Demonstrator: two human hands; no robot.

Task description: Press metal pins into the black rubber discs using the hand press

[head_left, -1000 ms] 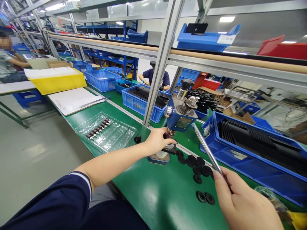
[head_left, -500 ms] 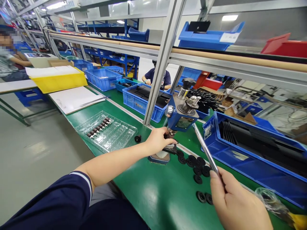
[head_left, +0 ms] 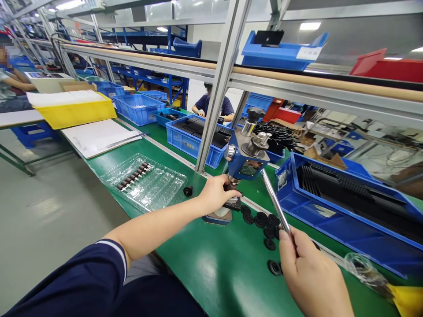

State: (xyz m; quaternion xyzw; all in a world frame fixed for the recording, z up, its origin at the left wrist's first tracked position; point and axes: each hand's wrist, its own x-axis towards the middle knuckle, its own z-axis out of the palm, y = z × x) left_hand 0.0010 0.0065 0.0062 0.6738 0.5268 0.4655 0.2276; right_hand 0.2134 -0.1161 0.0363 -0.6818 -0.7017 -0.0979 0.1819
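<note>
You're in a factory assembly workshop.
Tells: blue lever press (head_left: 243,154) on your long green surface (head_left: 198,251), plastic parts bins (head_left: 185,143) along it, aluminium framing (head_left: 218,92) overhead, blue racking (head_left: 170,39) behind, co-worker (head_left: 205,104) across from you, strip lights (head_left: 309,26) up top.

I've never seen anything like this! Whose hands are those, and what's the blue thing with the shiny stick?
You're looking from a camera worn on a person's head, so these are that person's own hands. The blue machine stands on a green table; it looks like a small hand press. The right hand grips its shiny lever. The left hand reaches underneath the machine's top; I can't see what it might hold. Black discs lie nearby, and a clear plastic tray holds a row of little dark parts.
</note>
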